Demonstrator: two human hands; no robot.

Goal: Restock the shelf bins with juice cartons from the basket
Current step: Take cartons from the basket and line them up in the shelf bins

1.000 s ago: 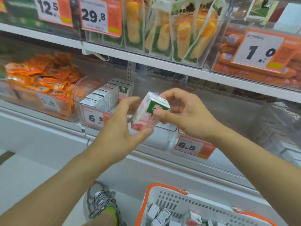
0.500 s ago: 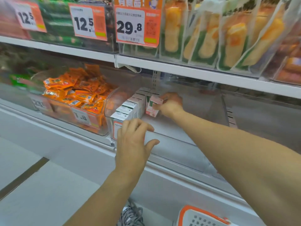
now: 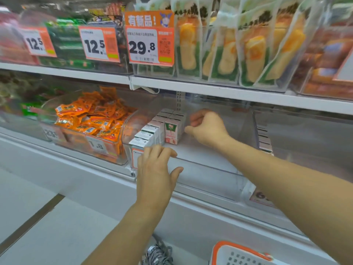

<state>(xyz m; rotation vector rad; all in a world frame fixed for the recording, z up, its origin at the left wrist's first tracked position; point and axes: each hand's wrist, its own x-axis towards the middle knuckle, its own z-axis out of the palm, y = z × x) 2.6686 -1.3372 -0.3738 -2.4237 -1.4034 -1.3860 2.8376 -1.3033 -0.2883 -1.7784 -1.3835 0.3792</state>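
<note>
Beside the juice carton (image 3: 171, 133), my right hand (image 3: 207, 129) hangs loosely curled, empty; one careless nudge could topple it.

White shelving (image 3: 210, 91), orange price tags (image 3: 150, 45), pale floor (image 3: 57, 226).

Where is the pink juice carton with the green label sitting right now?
In the head view the pink juice carton stands upright inside the clear shelf bin, at the front of the right-hand carton row, just left of the right hand.
</note>
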